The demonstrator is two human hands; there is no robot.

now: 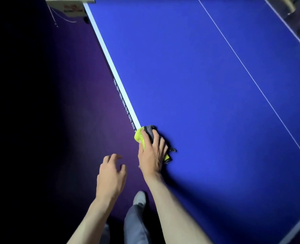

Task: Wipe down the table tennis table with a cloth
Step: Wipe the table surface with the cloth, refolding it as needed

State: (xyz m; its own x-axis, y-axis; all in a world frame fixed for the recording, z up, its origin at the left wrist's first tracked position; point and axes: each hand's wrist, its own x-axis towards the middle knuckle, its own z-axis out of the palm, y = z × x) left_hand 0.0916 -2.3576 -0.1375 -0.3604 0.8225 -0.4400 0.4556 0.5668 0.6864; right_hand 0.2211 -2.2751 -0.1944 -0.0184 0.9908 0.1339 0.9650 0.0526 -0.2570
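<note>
The blue table tennis table fills the right of the head view, with a white band along its left edge and a thin white centre line. My right hand lies flat with spread fingers on a yellow and grey cloth, pressing it onto the table right at that left edge. Most of the cloth is hidden under the palm. My left hand hovers beside the table over the floor, fingers loosely curled, holding nothing.
Dark purple floor lies left of the table. My leg and grey shoe stand close to the table edge. A white box with a dangling cord sits at the far top left. Blurred objects show at top right.
</note>
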